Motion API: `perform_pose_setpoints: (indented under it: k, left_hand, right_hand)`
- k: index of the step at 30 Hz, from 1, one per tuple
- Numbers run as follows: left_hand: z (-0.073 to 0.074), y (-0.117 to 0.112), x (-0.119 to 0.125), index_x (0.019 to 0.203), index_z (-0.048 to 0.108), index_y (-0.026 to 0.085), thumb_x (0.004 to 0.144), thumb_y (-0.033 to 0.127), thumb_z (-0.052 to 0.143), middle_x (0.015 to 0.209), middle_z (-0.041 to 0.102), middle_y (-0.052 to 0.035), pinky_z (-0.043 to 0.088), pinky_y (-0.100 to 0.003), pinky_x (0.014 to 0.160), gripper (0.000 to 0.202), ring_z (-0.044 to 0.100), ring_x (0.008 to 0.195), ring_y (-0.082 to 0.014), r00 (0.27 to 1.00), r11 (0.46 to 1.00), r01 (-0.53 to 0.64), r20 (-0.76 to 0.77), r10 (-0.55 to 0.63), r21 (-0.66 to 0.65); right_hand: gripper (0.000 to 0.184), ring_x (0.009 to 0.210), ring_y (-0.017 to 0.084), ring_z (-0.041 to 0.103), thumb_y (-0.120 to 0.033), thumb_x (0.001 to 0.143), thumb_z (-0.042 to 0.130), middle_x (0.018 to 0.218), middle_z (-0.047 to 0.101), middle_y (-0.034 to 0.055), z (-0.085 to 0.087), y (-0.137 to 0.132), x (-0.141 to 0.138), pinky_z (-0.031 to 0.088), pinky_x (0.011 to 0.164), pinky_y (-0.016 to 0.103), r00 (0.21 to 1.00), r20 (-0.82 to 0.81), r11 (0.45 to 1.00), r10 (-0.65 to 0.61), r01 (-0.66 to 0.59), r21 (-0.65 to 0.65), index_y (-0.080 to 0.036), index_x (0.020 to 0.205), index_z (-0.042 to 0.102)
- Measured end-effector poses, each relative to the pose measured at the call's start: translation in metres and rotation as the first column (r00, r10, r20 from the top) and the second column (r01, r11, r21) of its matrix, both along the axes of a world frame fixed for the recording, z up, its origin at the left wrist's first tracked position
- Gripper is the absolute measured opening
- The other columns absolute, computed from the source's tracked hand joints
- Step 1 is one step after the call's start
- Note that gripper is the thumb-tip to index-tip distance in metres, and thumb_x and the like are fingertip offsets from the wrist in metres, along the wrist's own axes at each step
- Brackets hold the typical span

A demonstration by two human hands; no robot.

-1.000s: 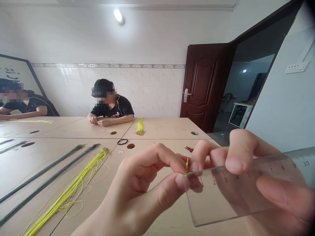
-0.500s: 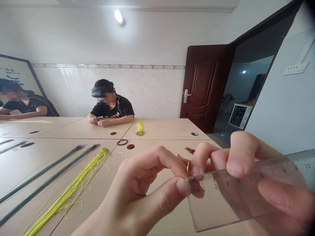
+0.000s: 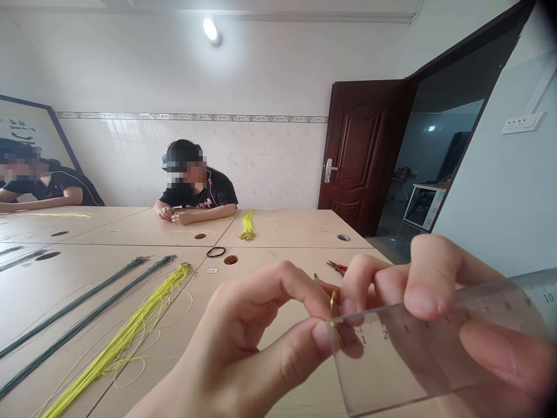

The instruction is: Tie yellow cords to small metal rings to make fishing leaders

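Observation:
My left hand (image 3: pixel 256 331) pinches a small gold-coloured curved piece (image 3: pixel 333 302), perhaps a wire loop, between thumb and forefinger. Its lower end lies at the zero mark of a clear plastic ruler (image 3: pixel 387 377). With thumb and fingers, my right hand (image 3: pixel 435 284) grips this ruler along its length, holding it slightly tilted above the table. The centimetre marks run from 0 near my left thumb towards 10 at the right. Part of the gold piece is hidden behind my fingertips.
Bundles of yellow cord (image 3: pixel 130 331) and dark green cord (image 3: pixel 87 307) lie on the table (image 3: pixel 183 360) at left. Red-handled pliers (image 3: pixel 337 268), a black band (image 3: pixel 216 252) and a cable hole (image 3: pixel 231 260) are beyond my hands. Two people sit across the table.
The ruler and my right hand have shifted slightly down and right. My left hand stays nearly still, keeping its pinch. More of the pliers shows.

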State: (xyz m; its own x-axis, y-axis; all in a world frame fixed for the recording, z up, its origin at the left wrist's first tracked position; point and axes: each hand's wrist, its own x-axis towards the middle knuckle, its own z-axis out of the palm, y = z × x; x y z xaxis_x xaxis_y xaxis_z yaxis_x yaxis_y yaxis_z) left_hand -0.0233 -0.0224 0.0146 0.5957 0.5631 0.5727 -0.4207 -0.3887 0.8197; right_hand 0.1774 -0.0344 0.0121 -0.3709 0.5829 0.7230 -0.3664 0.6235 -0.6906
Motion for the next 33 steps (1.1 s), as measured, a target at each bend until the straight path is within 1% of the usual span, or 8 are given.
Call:
perform_pose_setpoints:
  k: [5, 9, 13, 17, 20, 24, 29, 33]
  left_hand:
    - [0.0006, 0.002, -0.0001, 0.084, 0.058, 0.018, 0.091, 0.019, 0.056, 0.082, 0.066, 0.0018, 0.049, -0.017, 0.076, 0.007, 0.061, 0.081, -0.009, 1.0, 1.0, -0.015, -0.016, 0.016, 0.019]
    - [0.0009, 0.003, 0.0008, 0.085, 0.058, 0.018, 0.092, 0.018, 0.056, 0.083, 0.067, 0.0012, 0.049, -0.018, 0.075, 0.007, 0.061, 0.082, -0.0099, 0.999, 0.999, -0.032, -0.025, 0.033, 0.038]
    - [0.0, 0.0018, -0.0012, 0.084, 0.058, 0.018, 0.092, 0.017, 0.056, 0.083, 0.067, 0.0016, 0.048, -0.018, 0.075, 0.007, 0.061, 0.082, -0.0096, 0.999, 0.997, -0.037, -0.033, 0.039, 0.065]
    - [0.0001, 0.0011, -0.0014, 0.084, 0.058, 0.018, 0.091, 0.017, 0.056, 0.083, 0.067, 0.0014, 0.049, -0.018, 0.072, 0.007, 0.061, 0.079, -0.0094, 0.999, 0.997, -0.039, -0.036, 0.041, 0.069]
    - [0.0007, 0.0019, 0.0, 0.085, 0.058, 0.018, 0.091, 0.017, 0.056, 0.083, 0.067, 0.0013, 0.049, -0.018, 0.072, 0.007, 0.06, 0.078, -0.0091, 0.999, 0.998, -0.031, -0.037, 0.033, 0.062]
    - [-0.0003, 0.0022, -0.002, 0.085, 0.058, 0.018, 0.091, 0.017, 0.056, 0.083, 0.066, 0.0014, 0.049, -0.019, 0.073, 0.007, 0.06, 0.078, -0.0092, 0.998, 0.998, -0.028, -0.047, 0.031, 0.064]
    - [-0.0019, 0.0031, -0.0041, 0.087, 0.058, 0.019, 0.093, 0.018, 0.054, 0.084, 0.066, 0.001, 0.049, -0.023, 0.078, 0.007, 0.061, 0.084, -0.0115, 0.998, 0.997, -0.024, -0.053, 0.028, 0.077]
    - [-0.002, 0.0041, -0.0017, 0.087, 0.058, 0.019, 0.092, 0.017, 0.054, 0.085, 0.067, 0.0006, 0.05, -0.023, 0.079, 0.006, 0.062, 0.085, -0.0121, 0.998, 0.996, -0.022, -0.052, 0.027, 0.09]
  right_hand:
    - [0.013, 0.087, 0.023, 0.06, -0.032, 0.086, 0.062, 0.093, 0.068, 0.0043, -0.0013, 0.0037, 0.0018, 0.054, 0.064, 0.037, 0.999, 0.024, 0.998, 0.042, -0.043, 0.035, -0.024, 0.096, 0.064]
    - [0.012, 0.087, 0.024, 0.06, -0.032, 0.086, 0.062, 0.084, 0.066, 0.0035, -0.0016, 0.0017, 0.0012, 0.054, 0.064, 0.037, 0.999, 0.017, 0.999, 0.042, -0.042, 0.003, -0.025, 0.096, 0.064]
    - [0.011, 0.088, 0.025, 0.06, -0.033, 0.086, 0.062, 0.085, 0.064, 0.0032, -0.0003, -0.0008, 0.0015, 0.055, 0.065, 0.04, 0.999, 0.008, 0.998, 0.053, -0.053, -0.02, -0.026, 0.095, 0.063]
    - [0.013, 0.084, 0.025, 0.06, -0.033, 0.085, 0.063, 0.072, 0.06, 0.0024, 0.0006, 0.0025, 0.0038, 0.054, 0.064, 0.04, 0.997, 0.045, 0.998, 0.057, -0.057, -0.002, -0.026, 0.097, 0.064]
    - [0.013, 0.08, 0.024, 0.061, -0.034, 0.084, 0.065, 0.068, 0.059, 0.0013, 0.0008, 0.0037, 0.0048, 0.053, 0.062, 0.038, 0.998, 0.044, 0.999, 0.043, -0.042, -0.022, -0.026, 0.095, 0.065]
    - [0.013, 0.078, 0.023, 0.061, -0.033, 0.084, 0.065, 0.069, 0.06, 0.001, 0.0014, 0.0039, 0.0039, 0.052, 0.063, 0.037, 0.998, 0.05, 0.999, 0.047, -0.045, -0.029, -0.026, 0.094, 0.065]
    - [0.015, 0.083, 0.024, 0.061, -0.031, 0.083, 0.065, 0.08, 0.064, 0.0039, 0.0015, 0.0083, 0.004, 0.055, 0.061, 0.037, 0.996, 0.054, 0.997, 0.072, -0.073, 0.015, -0.026, 0.098, 0.065]
    - [0.013, 0.08, 0.023, 0.061, -0.035, 0.084, 0.064, 0.069, 0.061, 0.0022, 0.0017, 0.0079, 0.0055, 0.055, 0.06, 0.037, 0.995, 0.054, 0.996, 0.085, -0.084, -0.024, -0.027, 0.094, 0.067]
